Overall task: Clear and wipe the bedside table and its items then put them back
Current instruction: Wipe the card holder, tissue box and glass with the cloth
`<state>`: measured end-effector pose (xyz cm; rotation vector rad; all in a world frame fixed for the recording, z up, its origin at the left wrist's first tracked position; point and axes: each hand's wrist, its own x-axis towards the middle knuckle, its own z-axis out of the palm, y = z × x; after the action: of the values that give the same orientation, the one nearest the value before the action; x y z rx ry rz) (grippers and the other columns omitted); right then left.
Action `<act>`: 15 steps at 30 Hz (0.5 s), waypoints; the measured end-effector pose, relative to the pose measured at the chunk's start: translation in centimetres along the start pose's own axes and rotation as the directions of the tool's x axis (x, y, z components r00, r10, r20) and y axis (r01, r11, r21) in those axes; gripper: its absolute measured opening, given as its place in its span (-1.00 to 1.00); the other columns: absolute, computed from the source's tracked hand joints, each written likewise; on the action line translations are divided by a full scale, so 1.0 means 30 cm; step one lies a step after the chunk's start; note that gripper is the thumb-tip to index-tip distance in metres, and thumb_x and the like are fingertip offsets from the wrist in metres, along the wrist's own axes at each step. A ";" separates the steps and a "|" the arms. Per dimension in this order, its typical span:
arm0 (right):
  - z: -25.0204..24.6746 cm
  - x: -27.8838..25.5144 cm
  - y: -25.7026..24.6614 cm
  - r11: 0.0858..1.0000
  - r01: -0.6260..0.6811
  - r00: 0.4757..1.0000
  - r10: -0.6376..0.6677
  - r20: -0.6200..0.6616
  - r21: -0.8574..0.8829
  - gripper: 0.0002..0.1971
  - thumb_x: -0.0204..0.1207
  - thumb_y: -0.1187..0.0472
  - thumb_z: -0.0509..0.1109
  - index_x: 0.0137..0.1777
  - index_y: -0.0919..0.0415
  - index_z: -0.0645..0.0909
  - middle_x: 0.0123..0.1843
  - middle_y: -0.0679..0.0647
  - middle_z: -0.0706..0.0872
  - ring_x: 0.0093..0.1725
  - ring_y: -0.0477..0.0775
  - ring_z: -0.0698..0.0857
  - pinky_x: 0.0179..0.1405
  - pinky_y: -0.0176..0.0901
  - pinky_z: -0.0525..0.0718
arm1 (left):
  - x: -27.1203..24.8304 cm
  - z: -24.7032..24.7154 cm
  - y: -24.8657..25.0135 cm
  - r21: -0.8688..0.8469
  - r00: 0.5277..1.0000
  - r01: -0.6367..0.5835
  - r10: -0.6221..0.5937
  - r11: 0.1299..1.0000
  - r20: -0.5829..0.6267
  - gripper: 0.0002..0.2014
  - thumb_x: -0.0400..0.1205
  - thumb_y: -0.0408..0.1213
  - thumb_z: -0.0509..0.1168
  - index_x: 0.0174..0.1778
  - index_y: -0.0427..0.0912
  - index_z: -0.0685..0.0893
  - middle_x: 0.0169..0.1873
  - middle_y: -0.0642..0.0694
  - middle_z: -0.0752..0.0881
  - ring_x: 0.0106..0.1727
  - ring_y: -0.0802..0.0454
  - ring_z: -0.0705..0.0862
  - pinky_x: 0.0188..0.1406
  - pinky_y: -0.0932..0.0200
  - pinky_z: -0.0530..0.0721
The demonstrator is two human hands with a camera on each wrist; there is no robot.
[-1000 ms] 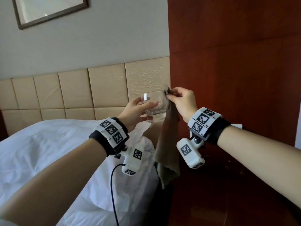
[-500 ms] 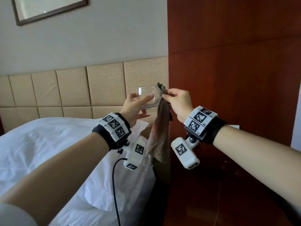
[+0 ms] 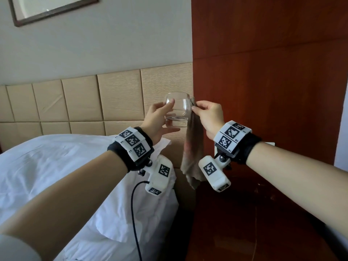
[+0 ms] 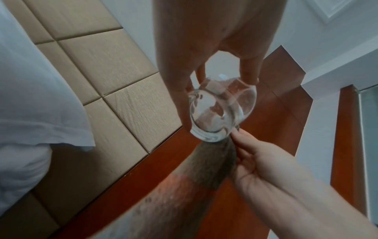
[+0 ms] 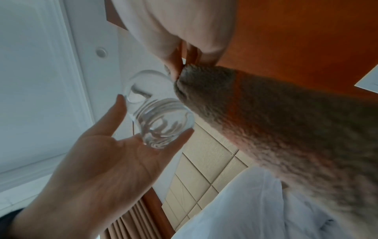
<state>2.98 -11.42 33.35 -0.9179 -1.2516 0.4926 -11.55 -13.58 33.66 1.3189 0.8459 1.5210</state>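
Left hand point(image 3: 158, 119) is gripping the glass point(image 3: 178, 110) upright in mid-air before the headboard point(image 3: 120, 98), thumb and fingers curled around it. Right hand point(image 3: 209, 117) is pinching the cloth point(image 3: 194, 151) against the glass's right side; cloth is hanging down.

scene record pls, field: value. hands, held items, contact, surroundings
left hand: grips glass by fingertips, lifted in the air
right hand: pinches cloth at its top
contact: cloth's pinched end touches the glass's side near the rim
cloth: brownish, rest hangs down loose
glass: clear, upright, looks empty
surroundings: bed with white sheet, tan padded headboard, red-brown wood panel
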 end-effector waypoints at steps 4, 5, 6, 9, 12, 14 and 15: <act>0.008 -0.009 -0.002 0.999 0.046 0.998 -0.046 -0.041 -0.021 -0.71 0.47 0.31 0.46 0.19 0.33 0.71 0.16 0.15 0.77 0.22 0.07 0.70 0.35 -0.01 0.61 | 0.018 0.018 -0.017 -0.030 1.000 0.010 -0.011 0.999 -0.026 -0.50 0.63 0.02 0.25 0.37 -0.25 0.42 0.21 -0.17 0.61 0.09 -0.11 0.69 0.01 -0.21 0.74; 0.009 -0.007 -0.002 0.998 0.050 0.998 -0.051 -0.041 -0.025 -0.71 0.48 0.30 0.46 0.19 0.32 0.70 0.16 0.15 0.77 0.22 0.07 0.70 0.34 -0.03 0.61 | 0.021 0.022 -0.020 -0.019 1.000 0.009 -0.009 1.000 -0.015 -0.52 0.63 0.03 0.25 0.33 -0.24 0.45 0.19 -0.16 0.61 0.07 -0.06 0.68 0.05 -0.20 0.73; 0.008 -0.007 -0.005 0.998 0.052 0.998 -0.053 -0.036 -0.026 -0.71 0.49 0.30 0.45 0.20 0.32 0.70 0.17 0.14 0.77 0.21 0.06 0.70 0.34 -0.05 0.60 | 0.023 0.024 -0.025 0.004 1.000 0.006 -0.006 1.000 -0.010 -0.52 0.61 0.02 0.29 0.31 -0.23 0.45 0.15 -0.14 0.60 0.08 -0.01 0.67 0.08 -0.19 0.72; 0.010 -0.002 -0.013 0.995 0.087 0.996 -0.088 -0.025 -0.053 -0.71 0.49 0.28 0.46 0.20 0.29 0.71 0.15 0.13 0.78 0.20 0.04 0.71 0.33 -0.07 0.61 | 0.030 0.016 -0.039 0.009 1.000 0.018 -0.018 1.000 0.004 -0.25 0.42 -0.04 0.52 0.43 -0.27 0.36 0.27 -0.23 0.57 0.24 -0.09 0.65 -0.06 -0.10 0.78; 0.012 0.005 -0.015 0.992 0.105 0.994 -0.107 -0.019 -0.073 -0.72 0.48 0.26 0.46 0.18 0.29 0.72 0.14 0.12 0.79 0.19 0.04 0.71 0.32 -0.05 0.62 | 0.034 -0.004 -0.040 -0.001 0.995 0.054 -0.053 0.999 0.080 -0.26 0.41 -0.05 0.53 0.42 -0.33 0.44 0.22 -0.24 0.64 0.13 -0.11 0.73 -0.19 0.06 0.76; 0.006 0.015 -0.009 0.993 0.088 0.995 -0.091 -0.030 -0.080 -0.72 0.48 0.28 0.46 0.18 0.30 0.72 0.14 0.13 0.78 0.20 0.04 0.71 0.33 -0.06 0.61 | 0.030 -0.006 -0.043 0.010 0.990 0.050 -0.050 0.999 0.135 -0.41 0.52 -0.09 0.44 0.39 -0.31 0.50 0.11 -0.16 0.69 0.00 -0.04 0.76 -0.21 0.09 0.76; 0.002 0.019 -0.004 0.994 0.082 0.996 -0.085 -0.036 -0.074 -0.73 0.48 0.29 0.45 0.17 0.30 0.72 0.13 0.13 0.78 0.19 0.04 0.71 0.32 -0.05 0.62 | 0.026 -0.003 -0.045 0.011 0.986 0.038 -0.040 0.999 0.160 -0.45 0.53 -0.11 0.42 0.38 -0.30 0.50 0.07 -0.13 0.70 -0.04 -0.02 0.76 -0.22 0.09 0.76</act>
<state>3.07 -11.03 33.79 -0.9278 -1.2734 0.3630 -11.36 -12.38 32.69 1.4016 0.7712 1.3626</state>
